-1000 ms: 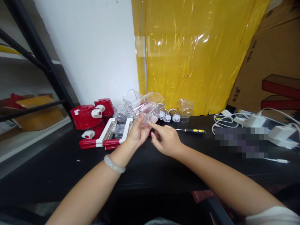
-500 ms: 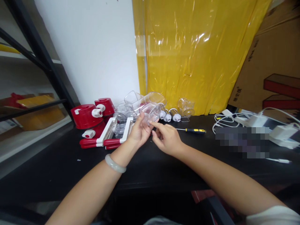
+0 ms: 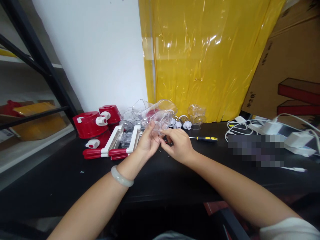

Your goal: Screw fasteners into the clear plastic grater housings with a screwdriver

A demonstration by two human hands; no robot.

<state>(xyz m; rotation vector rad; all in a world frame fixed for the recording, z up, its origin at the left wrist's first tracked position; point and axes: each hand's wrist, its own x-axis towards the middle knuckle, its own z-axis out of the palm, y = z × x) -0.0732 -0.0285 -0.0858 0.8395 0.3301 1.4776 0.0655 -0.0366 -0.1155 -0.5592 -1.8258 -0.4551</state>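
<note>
My left hand (image 3: 148,142) is closed round a clear plastic part (image 3: 163,118), held up over the black table, thumb lying along its near side. At the lower edge of that part, the bent index finger and thumb of my right hand (image 3: 179,144) come together in a pinch. Whatever lies between those fingertips is too small or hidden to make out. Behind the held part are more clear plastic pieces (image 3: 141,108), partly overlapped by it. A screwdriver (image 3: 207,139) with a black and yellow handle lies just beyond my right hand. Tiny screw-like bits (image 3: 169,156) lie below my hands.
Red bases with white knobs (image 3: 86,125) stand at the left, beside white frames with red handles (image 3: 112,141). Several metal drums with white ends (image 3: 185,122) lie at the back. White cables and chargers (image 3: 272,126) are on the right, before a cardboard box (image 3: 292,53).
My right thumb has moved up toward the index finger, closing the pinch at the clear part's edge. My left hand keeps its hold. The whole view has shifted slightly.
</note>
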